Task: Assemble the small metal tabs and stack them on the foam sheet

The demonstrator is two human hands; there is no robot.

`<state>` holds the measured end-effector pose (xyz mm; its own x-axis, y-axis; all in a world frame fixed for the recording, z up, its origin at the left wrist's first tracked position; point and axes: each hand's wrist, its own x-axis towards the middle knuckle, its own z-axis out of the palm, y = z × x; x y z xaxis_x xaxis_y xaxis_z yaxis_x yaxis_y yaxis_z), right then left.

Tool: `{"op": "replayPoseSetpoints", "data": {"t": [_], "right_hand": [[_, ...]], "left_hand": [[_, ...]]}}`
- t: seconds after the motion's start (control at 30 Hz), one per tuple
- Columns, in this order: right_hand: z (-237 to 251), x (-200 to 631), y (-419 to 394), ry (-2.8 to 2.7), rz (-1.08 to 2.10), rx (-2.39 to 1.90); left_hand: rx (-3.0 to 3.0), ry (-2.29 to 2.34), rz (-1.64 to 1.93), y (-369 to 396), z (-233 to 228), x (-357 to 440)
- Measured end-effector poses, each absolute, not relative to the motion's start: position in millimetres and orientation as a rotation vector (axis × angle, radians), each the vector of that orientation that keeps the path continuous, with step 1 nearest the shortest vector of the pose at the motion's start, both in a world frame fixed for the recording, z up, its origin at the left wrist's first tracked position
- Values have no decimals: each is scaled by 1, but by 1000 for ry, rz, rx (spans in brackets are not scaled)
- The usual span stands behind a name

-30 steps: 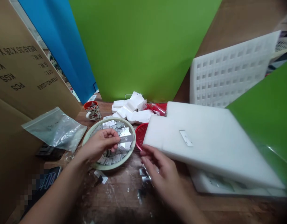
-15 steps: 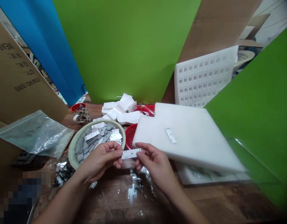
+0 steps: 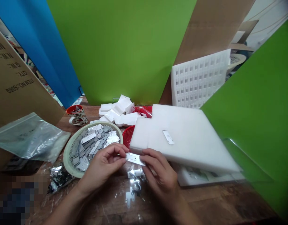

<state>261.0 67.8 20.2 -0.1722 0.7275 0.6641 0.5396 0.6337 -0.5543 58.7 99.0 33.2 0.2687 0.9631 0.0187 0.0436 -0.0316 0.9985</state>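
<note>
A small flat metal plate [image 3: 135, 158] with a slot and a dark hole is stretched between my two hands over the table. My left hand [image 3: 105, 164] pinches its left end between thumb and fingertips. At the right end, my right hand [image 3: 160, 172] grips it with the fingers on top; its thumb is partly hidden. Just left of my left hand stands a pale green basket [image 3: 68, 162] full of similar grey and silver plates [image 3: 89, 137]. Another such plate [image 3: 168, 137] lies on a thick white foam block [image 3: 188, 125]. Below my hands, small shiny metal parts [image 3: 130, 195] lie on the wood.
A red basket [image 3: 128, 136] shows behind my hands, partly under the foam. White paper pieces [image 3: 121, 109] and a patterned mug [image 3: 77, 115] stand farther back. A plastic bag [image 3: 31, 136] lies left. Green panels [image 3: 125, 47] and a cardboard box [image 3: 19, 78] wall the table.
The plate has been turned over from a printed white face to a shinier slotted one, and now slopes down to the right. My right hand has shifted its grip. The view has moved slightly.
</note>
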Motion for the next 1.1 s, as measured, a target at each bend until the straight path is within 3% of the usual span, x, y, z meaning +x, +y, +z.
{"op": "replayPoseSetpoints", "data": {"t": [0.27,0.4,0.53,0.7,1.1], "right_hand": [[18,286,70,-1922,108,-1035],[26,347,79,-1729,-347,-1345],[27,385,88,-1747,-660,-1602],[31,366,82,-1745,-582,-1532],[32,317,75,-1824,-209,-1246]], "left_hand": [[1429,1065,959,100,33,54],[1861,1527,955,118,28,11],[2064,1851,687,128,21,-22],[2162,1837,409,131,16,-5],[2067,1711,364,171,11,15]]}}
